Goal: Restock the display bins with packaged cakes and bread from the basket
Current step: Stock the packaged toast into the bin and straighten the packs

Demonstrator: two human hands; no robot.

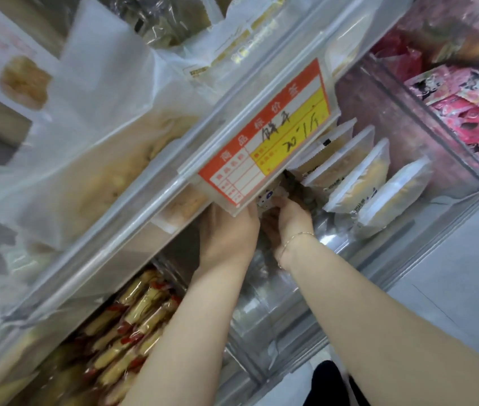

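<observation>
Bins of clear plastic fill our view, tilted across the frame in tiers. The upper tier (91,159) on our left carries pale, blurred packages behind its cloudy front wall. Below it, the clear middle bin (425,212) holds a row of white-edged packaged cakes (358,177) standing on edge, leaning one against the next, yellowish inside their wrappers. To the far right, a separate compartment holds pink and red packets (472,106) piled loosely. At the lower left, another bin is stacked with yellow snack packs with red ends (132,326).

A red, white and yellow price tag (267,133) with handwritten marks hangs in a clear holder on the rail of the upper tier, just above our hands.

Both our arms reach up from the lower right into the middle bin. Our left hand (229,232) goes under the price tag, its back towards us and its fingertips hidden by the holder, so we cannot tell what they do. Our right hand (288,221), with a thin bracelet (296,238) at the wrist, has its fingers curled onto a small pale package (267,199) at the left end of the cake row, touching the left hand. The package is mostly hidden; we cannot make out its print.
</observation>
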